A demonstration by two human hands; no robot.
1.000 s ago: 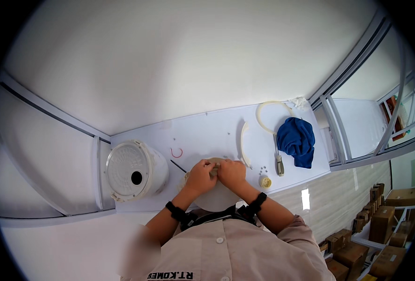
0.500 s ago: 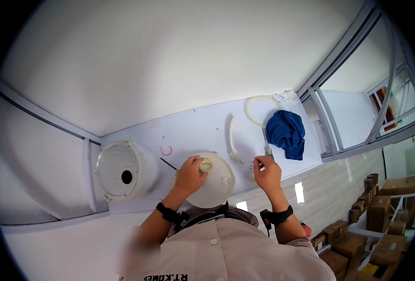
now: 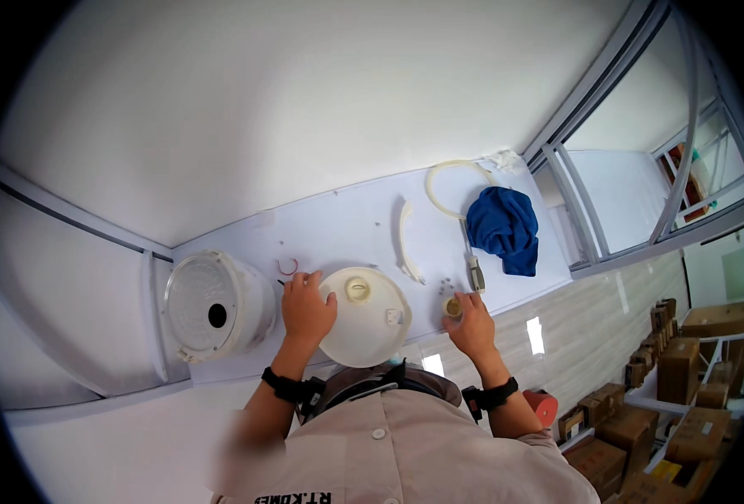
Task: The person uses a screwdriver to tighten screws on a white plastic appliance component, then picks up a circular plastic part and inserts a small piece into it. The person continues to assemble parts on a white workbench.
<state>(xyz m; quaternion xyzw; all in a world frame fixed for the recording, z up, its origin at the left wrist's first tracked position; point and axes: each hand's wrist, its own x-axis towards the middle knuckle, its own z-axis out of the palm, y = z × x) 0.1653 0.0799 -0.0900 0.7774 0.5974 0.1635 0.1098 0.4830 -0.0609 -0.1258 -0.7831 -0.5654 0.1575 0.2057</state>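
A round cream lid (image 3: 359,332) lies on the table in front of me, with a round knob-like cap (image 3: 357,290) near its far edge and a small square fitting (image 3: 395,317) on its right side. My left hand (image 3: 306,312) is at the lid's left rim, fingers stretched out and thumb apart. It covers most of a thin dark rod (image 3: 281,282), whose tip alone shows. At the table's near edge, my right hand (image 3: 474,326) has thumb and fingers around a small round cream cup (image 3: 452,307) with a brownish inside. Several small grey pieces (image 3: 446,284) lie just beyond it.
A white drum-shaped housing (image 3: 208,302) stands at the left. A red ring-shaped clip (image 3: 287,267) and a curved cream strip (image 3: 406,244) lie farther back. To the right are a screwdriver (image 3: 477,275), a blue cloth (image 3: 504,228) and a cream hoop (image 3: 433,191).
My left hand has left the knob-like cap and moved left to the lid's rim. My right hand has come down onto the small cup, uncovering the screwdriver handle.
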